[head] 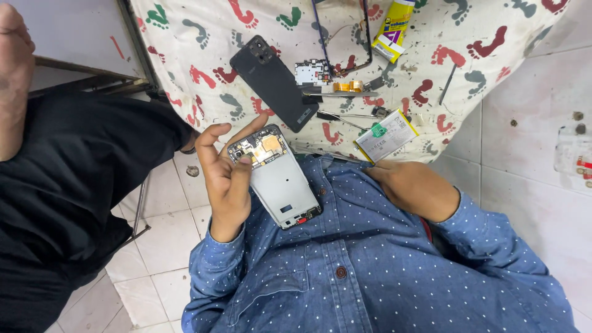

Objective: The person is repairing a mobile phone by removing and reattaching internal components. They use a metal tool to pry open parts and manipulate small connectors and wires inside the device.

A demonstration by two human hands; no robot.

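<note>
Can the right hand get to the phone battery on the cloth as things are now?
Probably yes. The right hand lies just below the battery at the edge of the patterned cloth, holds nothing visible, and nothing lies between them. The left hand is busy holding the opened phone.

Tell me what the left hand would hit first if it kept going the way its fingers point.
Probably the black back cover lying on the footprint-patterned cloth: the left hand, holding the opened phone, points its fingers up toward it. Depth is hard to judge.

Single head camera looks steeply down, close
</note>
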